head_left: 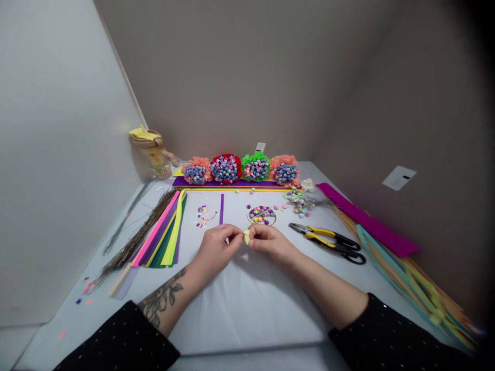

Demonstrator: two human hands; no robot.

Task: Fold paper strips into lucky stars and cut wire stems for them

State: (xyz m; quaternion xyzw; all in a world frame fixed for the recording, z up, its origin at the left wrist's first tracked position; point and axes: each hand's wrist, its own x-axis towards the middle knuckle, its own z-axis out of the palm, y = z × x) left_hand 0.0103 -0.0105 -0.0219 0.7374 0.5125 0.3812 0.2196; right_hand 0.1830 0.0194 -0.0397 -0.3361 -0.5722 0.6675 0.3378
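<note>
White tabletop (247,319) stretches before you, its far end bearing four star-filled bouquets (225,169) that look complete. At left, flat paper strips (170,247) lie unfolded. Your left hand (217,246) and right hand (274,246) meet just in front of the round dish (275,220), whose small folded stars (255,212) seem finished. Both hands' fingertips pinch a pale yellow paper piece (246,236); its shaping looks incomplete. Your fingers cover its edges, so its creases can't be made out.

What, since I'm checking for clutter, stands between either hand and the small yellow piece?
Nothing visible does: the yellow piece is at the fingertips of both the left hand and the right hand. The pliers lie off to the right, not in between.
</note>
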